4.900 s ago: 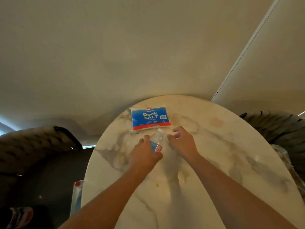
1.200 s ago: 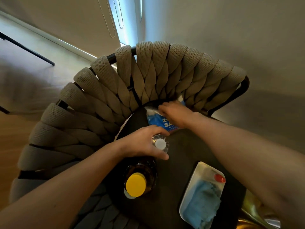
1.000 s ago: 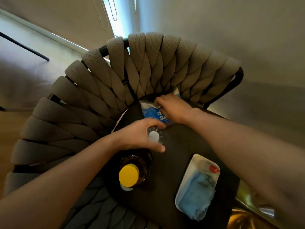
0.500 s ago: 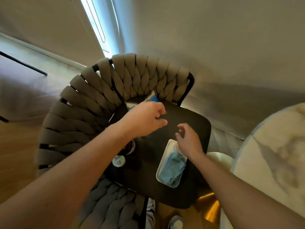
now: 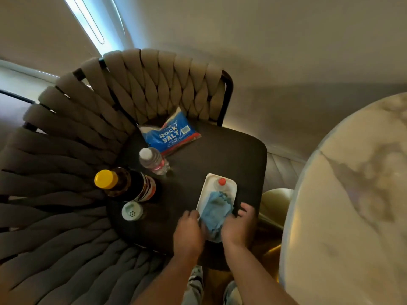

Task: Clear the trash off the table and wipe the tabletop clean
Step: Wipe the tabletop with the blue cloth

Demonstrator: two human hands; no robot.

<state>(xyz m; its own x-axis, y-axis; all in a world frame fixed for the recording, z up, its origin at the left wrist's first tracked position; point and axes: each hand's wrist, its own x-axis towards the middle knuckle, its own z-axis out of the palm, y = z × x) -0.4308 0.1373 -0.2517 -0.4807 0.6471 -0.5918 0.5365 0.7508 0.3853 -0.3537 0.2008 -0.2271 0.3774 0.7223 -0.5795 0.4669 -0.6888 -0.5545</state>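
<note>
A white tray (image 5: 204, 190) lies on the dark chair seat (image 5: 220, 150). It holds a crumpled blue cloth (image 5: 214, 211) and a small clear bottle with a red cap (image 5: 222, 182). My left hand (image 5: 189, 233) grips the tray's near left edge. On the opposite side, my right hand (image 5: 239, 227) grips the near right edge, its thumb by the cloth. The marble tabletop (image 5: 352, 205) fills the right side.
On the seat stand a blue rock salt bag (image 5: 170, 135), a small water bottle (image 5: 154, 160), a dark bottle with a yellow cap (image 5: 125, 184) and a pale green shaker (image 5: 132, 211). The woven chair back (image 5: 136, 84) curves round the left and far sides.
My left hand has let go of the water bottle, which now stands on the seat, and come to the tray. My right hand has left the salt bag and taken the tray's other edge.
</note>
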